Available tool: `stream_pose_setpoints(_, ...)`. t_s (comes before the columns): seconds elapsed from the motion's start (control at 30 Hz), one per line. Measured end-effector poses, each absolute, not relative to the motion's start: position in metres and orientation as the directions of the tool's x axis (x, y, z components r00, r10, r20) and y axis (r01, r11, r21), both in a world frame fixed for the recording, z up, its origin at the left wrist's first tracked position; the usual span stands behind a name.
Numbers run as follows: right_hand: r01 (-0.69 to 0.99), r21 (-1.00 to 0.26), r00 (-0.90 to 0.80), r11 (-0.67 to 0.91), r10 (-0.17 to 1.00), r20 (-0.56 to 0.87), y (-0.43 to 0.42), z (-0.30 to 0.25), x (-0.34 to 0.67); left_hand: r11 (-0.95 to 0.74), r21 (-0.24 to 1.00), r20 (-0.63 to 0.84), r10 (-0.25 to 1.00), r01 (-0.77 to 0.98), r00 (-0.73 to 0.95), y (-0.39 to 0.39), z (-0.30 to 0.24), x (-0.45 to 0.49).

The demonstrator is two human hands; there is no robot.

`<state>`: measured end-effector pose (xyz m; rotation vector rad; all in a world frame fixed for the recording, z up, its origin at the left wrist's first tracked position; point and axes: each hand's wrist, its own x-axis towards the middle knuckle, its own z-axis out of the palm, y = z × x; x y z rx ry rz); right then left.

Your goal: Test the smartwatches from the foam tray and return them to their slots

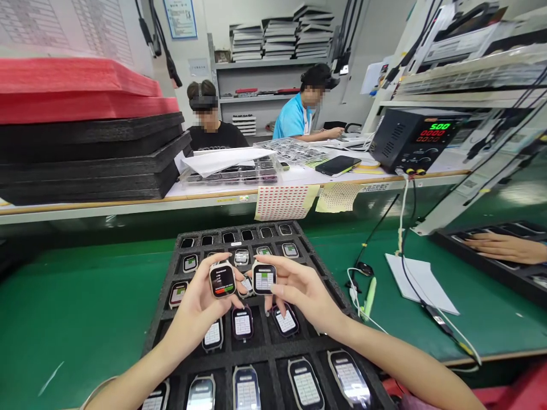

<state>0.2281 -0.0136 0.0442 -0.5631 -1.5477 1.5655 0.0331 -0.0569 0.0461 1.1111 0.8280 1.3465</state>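
Note:
My left hand (pixel 207 290) is closed round a smartwatch (pixel 223 279) whose dark screen shows lines of text with a red and green strip at the bottom. Beside it, my right hand (pixel 294 285) grips a second smartwatch (pixel 264 279), its screen a white grid with some green; the thumb lies at its lower right edge. Both watches are held face up, side by side, above a black foam tray (pixel 267 356). Several strapless watches sit in the tray's compartments, many with lit grid screens, such as a purple-rimmed watch (pixel 243 323) under my hands.
Red and black foam trays (pixel 85 131) are stacked at the left on a raised shelf. A power supply (pixel 419 139) and a phone (pixel 337 165) stand there too. Cables, a green pen (pixel 370 296) and white paper (pixel 421 282) lie right. Another person's hand (pixel 506 247) rests on a tray; two people sit beyond.

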Motion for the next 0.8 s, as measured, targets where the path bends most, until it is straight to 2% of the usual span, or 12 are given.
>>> stream_pose_setpoints(0.1,-0.267,-0.96,-0.577,0.091,0.782,0.234,-0.0141,0.0441,0.2292,-0.098,0.939,0.144,0.983,-0.331,0.117,-0.0563,0.0445,0.0326)
stream_pose_setpoints(0.3,-0.248,-0.959,-0.537,0.137,0.804,0.254,-0.0131,0.0414,0.2283,-0.125,0.941,0.177,0.974,-0.314,0.143,-0.0558,0.043,0.0332)
stream_pose_setpoints(0.47,-0.311,-0.942,-0.562,0.127,0.775,0.29,-0.0135,0.0404,0.2305,-0.119,0.954,0.17,0.97,-0.275,0.171,-0.0549,0.0428,0.0312)
stream_pose_setpoints(0.67,-0.202,-0.959,-0.44,0.2,0.856,0.272,-0.0143,0.0414,0.2288,-0.136,0.952,0.194,0.961,-0.273,0.197,-0.0556,0.0445,0.0298)
stream_pose_setpoints(0.8,-0.195,-0.962,-0.469,0.191,0.843,0.262,-0.0136,0.0414,0.2302,-0.151,0.96,0.195,0.965,-0.234,0.176,-0.0541,0.0443,0.0308)
